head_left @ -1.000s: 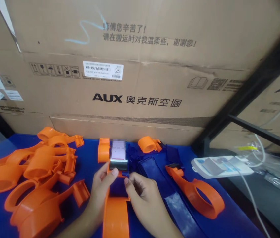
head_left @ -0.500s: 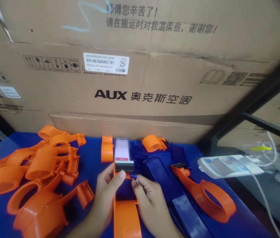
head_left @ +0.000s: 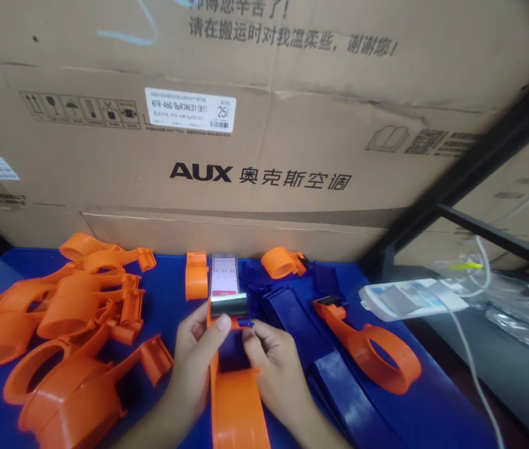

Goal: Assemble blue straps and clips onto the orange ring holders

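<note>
An orange plastic tape dispenser (head_left: 239, 408) stands upright in front of me, its wide ring toward me and its head pointing away. The head carries a black piece (head_left: 228, 305) with a pale toothed edge. My left hand (head_left: 199, 343) is closed around the head's left side, thumb pressed on it below the black piece. My right hand (head_left: 271, 355) is closed at the right side, thumb and finger pinching near a small dark blue part (head_left: 246, 323) at the head's corner. The fingertips partly hide that part. Behind the head lies a phone (head_left: 224, 277) with a lit screen.
Several orange dispensers (head_left: 80, 305) are heaped at the left. Dark blue flat strips (head_left: 292, 324) lie right of my hands, with another dispenser (head_left: 393, 358) beyond them. A white power strip (head_left: 409, 299) with cables sits right. A large cardboard box (head_left: 264, 143) walls the back.
The view has shifted slightly, so the scene sits a little further left and higher. Both hands keep nearly the same hold on the tape dispenser.
</note>
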{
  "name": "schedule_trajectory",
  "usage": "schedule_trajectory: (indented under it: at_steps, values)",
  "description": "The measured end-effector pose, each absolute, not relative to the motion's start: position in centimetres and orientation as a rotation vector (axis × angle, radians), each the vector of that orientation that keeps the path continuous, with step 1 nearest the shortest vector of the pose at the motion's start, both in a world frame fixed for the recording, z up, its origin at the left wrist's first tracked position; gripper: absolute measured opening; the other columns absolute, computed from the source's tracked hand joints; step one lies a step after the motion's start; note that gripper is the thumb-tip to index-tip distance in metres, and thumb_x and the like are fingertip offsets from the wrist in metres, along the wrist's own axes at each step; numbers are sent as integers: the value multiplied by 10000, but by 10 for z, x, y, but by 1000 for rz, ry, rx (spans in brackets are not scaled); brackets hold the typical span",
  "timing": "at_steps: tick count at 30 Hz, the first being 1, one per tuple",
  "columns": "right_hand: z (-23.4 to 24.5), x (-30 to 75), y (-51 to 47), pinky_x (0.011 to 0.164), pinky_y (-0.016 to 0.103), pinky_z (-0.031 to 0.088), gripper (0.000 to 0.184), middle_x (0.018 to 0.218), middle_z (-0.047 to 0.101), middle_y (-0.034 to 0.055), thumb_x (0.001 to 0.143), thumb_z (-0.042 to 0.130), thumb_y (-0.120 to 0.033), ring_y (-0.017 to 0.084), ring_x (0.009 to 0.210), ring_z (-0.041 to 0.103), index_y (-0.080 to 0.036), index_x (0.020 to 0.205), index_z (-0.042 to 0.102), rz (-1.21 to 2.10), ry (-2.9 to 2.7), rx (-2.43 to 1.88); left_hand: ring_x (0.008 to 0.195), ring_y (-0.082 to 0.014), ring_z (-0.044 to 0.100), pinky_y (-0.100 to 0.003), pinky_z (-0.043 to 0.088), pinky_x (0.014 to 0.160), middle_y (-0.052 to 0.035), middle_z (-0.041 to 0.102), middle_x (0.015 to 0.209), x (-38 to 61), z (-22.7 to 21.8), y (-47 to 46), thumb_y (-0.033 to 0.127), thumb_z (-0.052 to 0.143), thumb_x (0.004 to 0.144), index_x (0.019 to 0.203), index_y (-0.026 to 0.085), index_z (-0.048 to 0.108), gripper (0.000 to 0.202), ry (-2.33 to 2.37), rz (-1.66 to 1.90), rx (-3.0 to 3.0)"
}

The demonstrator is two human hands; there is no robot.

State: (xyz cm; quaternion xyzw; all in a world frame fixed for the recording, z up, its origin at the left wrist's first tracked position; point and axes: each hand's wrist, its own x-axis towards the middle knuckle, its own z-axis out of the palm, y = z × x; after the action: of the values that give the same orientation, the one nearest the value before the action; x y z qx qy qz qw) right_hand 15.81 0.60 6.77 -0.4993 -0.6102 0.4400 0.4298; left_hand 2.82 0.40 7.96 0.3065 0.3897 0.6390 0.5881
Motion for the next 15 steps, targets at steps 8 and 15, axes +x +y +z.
schedule_trajectory:
  at_steps: [8,15]
  values:
    - [70,157,6,527,213,296,390,639,387,-56,977,469,-455,106,586,346,-209,678,424,1137,-1643,-1151,749,-202,683,-285,530,709,-53,738,819,17,75,8,463,817,742,866,144,747,350,918,1525,661]
    - [76,165,4,531,218,326,278,611,499,-56,1008,464,-418,115,548,455,-204,865,568,995,-1834,-1171,798,-213,698,-282,552,715,-54,761,887,3,86,-2,520,802,749,1044,182,737,453,881,1591,689]
